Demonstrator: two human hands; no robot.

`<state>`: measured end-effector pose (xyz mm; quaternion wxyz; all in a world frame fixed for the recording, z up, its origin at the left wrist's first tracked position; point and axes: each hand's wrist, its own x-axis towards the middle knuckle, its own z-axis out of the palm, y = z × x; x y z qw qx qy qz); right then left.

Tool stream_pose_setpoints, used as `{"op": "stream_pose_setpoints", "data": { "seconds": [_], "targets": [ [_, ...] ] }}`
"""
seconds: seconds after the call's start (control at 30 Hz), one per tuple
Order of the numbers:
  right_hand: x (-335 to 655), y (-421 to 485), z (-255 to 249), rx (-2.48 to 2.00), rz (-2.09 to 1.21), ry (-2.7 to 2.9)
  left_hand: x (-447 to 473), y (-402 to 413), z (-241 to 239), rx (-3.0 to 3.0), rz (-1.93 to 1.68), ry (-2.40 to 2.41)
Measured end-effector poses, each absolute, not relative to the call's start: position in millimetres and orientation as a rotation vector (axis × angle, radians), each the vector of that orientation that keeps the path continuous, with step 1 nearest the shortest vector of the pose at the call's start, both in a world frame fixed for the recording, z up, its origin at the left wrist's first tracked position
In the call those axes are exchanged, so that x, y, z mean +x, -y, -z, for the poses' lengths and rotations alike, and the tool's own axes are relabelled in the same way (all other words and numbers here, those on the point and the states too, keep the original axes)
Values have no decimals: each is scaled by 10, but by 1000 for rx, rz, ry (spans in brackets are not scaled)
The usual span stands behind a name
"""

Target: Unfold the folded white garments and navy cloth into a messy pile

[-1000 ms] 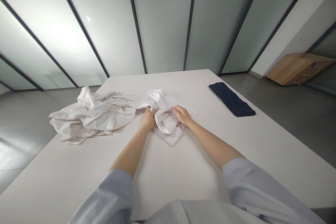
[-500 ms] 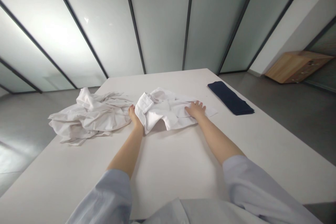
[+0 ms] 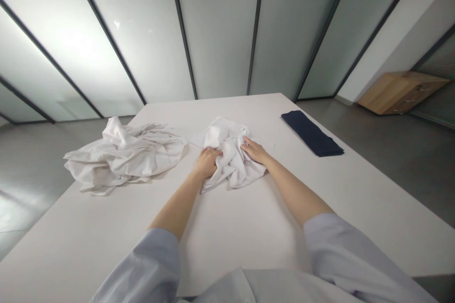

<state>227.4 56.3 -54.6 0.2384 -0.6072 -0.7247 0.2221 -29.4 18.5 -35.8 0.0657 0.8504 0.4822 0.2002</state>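
A white garment, which looks like a shirt, lies bunched and wrinkled in the middle of the table. My left hand presses on its left side, fingers curled over the cloth. On the right side, my right hand has its fingers bent into the folds, gathering fabric. Both palms face down, and the fingertips are partly hidden in the cloth. To the left, a second heap of crumpled white cloth sits apart from my hands.
A folded dark navy cloth lies near the right edge of the white table. Frosted glass panels stand behind the table. A wooden cabinet is on the floor at the far right.
My left hand has moved right, and my right hand slightly left, so they are closer together. The shirt between them has gone from partly spread to a compact bunch.
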Motion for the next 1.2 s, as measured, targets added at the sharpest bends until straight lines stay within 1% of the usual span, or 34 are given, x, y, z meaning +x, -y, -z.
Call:
{"op": "stream_pose_setpoints", "data": {
  "seconds": [0.1,0.2,0.3,0.4,0.53,0.67,0.77,0.83,0.9,1.0,1.07,1.13,1.2],
  "targets": [
    [2084,-502,516,-1369,-740,2065,-237,-130,340,2551,-468,-1473],
    [1933,-471,513,-1116,-832,2171,-202,-88,287,2619,-470,-1520],
    [1857,-476,559,-1037,-833,2219,-133,-95,233,2729,-429,-1569],
    [1828,-480,624,-1011,-820,2135,-66,-144,205,2719,-260,-1525],
    [1869,-496,654,-1023,-902,1690,-35,-172,218,2637,-226,-1546],
    [2107,-604,622,-1170,-803,1100,-61,-137,248,2566,-302,-1625],
    [2295,-687,610,-1268,-774,834,-136,-134,184,2501,-440,-1626],
    [2347,-703,614,-1293,-777,813,-239,-141,40,2470,-617,-1656],
    [2341,-688,622,-1306,-783,897,-403,-131,-207,2444,-858,-1726],
    [2295,-648,629,-1315,-786,1013,-768,-56,-734,2416,-1267,-1860],
    [2274,-636,627,-1310,-781,1019,-1074,15,-1115,2415,-1468,-1961],
    [2260,-636,621,-1307,-783,995,-1402,61,-1437,2357,-1527,-2133],
    [2243,-637,612,-1309,-792,979,-1726,54,-1629,2259,-1528,-2317]
  ]
}}
